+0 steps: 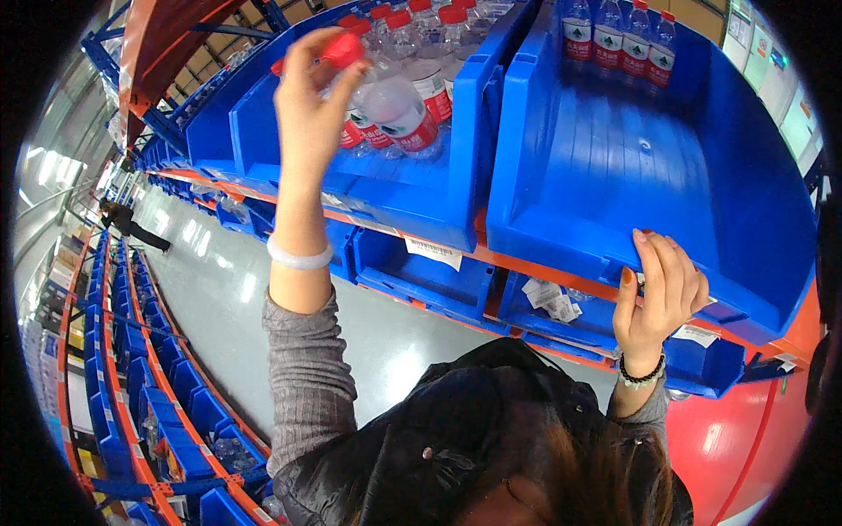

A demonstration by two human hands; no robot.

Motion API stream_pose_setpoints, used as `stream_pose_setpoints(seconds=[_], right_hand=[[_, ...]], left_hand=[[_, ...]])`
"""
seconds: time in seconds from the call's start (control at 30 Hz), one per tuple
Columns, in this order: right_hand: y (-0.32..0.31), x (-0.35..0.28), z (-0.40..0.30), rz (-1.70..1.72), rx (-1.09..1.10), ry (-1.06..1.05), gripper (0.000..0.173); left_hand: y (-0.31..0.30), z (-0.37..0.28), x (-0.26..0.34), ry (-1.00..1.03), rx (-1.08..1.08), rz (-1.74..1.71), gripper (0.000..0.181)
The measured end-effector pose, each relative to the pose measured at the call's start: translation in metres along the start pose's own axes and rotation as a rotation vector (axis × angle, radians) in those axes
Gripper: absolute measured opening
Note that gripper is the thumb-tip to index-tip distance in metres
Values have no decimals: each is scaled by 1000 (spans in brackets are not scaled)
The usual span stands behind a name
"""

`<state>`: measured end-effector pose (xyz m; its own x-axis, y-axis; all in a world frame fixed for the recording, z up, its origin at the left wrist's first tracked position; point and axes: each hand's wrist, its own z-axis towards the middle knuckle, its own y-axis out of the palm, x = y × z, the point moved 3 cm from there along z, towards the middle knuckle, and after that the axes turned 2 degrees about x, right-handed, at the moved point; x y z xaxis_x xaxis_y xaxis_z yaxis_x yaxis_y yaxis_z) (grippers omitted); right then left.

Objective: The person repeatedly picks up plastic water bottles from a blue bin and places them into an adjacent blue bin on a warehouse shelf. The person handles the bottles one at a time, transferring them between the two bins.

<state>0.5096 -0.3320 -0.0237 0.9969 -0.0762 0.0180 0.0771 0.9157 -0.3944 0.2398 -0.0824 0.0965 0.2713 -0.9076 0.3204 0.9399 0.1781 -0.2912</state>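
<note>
My left hand (309, 98) is raised over the front of the left blue plastic bin (408, 187). Its thumb and fingers close around the red cap of a clear water bottle (401, 115), which leans with its base toward the bin floor. Behind it, several more red-capped water bottles (454, 36) with red and white labels stand packed together. At the right, my right hand (661, 286) grips the front rim of a second blue plastic bin (559, 243), fingers over the edge and thumb outside. A short row of water bottles (635, 49) stands at that bin's back.
Orange shelf beams (526, 266) carry the bins, with paper barcode labels (434, 253) hanging below. A lower blue bin (421, 269) and another holding paper slips (552, 299) sit underneath. Across the grey aisle floor (217, 283) runs another bin rack (151, 368). Another person (128, 220) is far down the aisle.
</note>
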Motion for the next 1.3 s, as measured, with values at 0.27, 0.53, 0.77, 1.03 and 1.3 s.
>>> stream_pose_setpoints(seconds=[0.27,0.53,0.77,1.03,1.3], right_hand=[[1,2,-3,-13,-2,-1,30],[-7,-2,5,87,-30,24,29],[-24,-21,4,1056,-74,129,74],[-39,-38,0,1200,-490,286,111],[-92,47,36,1427,-298,669,91]], left_hand=[[-98,20,80,181,578,-272,28],[-55,-44,102,-136,342,-649,58],[46,-46,141,-139,-55,-812,59],[75,-62,176,-30,-28,-632,74],[108,-89,161,184,-252,-373,47]])
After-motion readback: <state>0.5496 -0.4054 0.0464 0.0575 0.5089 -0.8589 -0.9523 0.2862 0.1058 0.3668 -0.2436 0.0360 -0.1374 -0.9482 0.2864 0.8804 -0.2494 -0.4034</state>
